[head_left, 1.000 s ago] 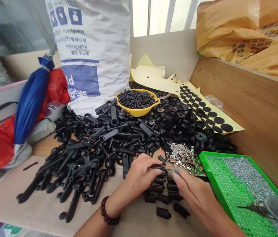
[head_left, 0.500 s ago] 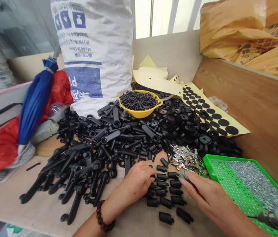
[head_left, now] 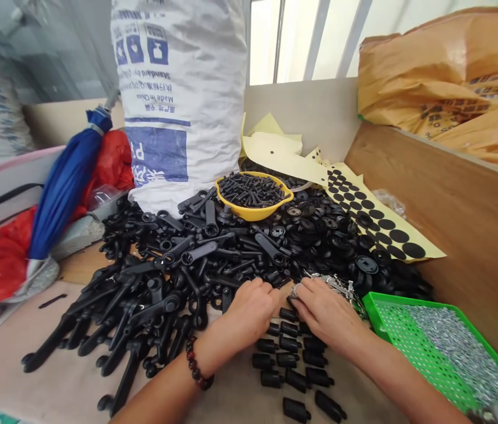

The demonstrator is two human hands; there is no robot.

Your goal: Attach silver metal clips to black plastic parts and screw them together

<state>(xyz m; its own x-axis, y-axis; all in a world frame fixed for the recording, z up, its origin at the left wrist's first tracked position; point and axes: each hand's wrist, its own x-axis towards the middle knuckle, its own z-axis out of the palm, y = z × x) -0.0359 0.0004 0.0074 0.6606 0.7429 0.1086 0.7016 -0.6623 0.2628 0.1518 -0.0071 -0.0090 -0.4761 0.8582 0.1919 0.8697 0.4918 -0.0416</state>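
Short black cylinders (head_left: 290,344) lie in rough rows on the cloth-covered table. My left hand (head_left: 255,306), with a beaded bracelet on its wrist, is at the upper left of these rows, fingers curled; what it holds, if anything, is hidden. Close to its right, my right hand (head_left: 323,306) has fingers pinched over the top of the rows, a ring showing; its fingertips are at a dark piece too small to name. Behind the right hand are small metal parts (head_left: 341,287), partly covered. Black handles (head_left: 160,294) are heaped left of the hands.
A yellow bowl (head_left: 253,213) of black screws sits in the heap, before a white sack (head_left: 187,76). Black discs (head_left: 319,224) and a sticker sheet (head_left: 429,250) are behind. A green tray (head_left: 372,306) of small metal pieces stands right. A blue umbrella (head_left: 65,188) leans left.
My right hand has moved left and away from me, beside my left hand, which has shifted slightly up the rows. The view has tilted up a little.
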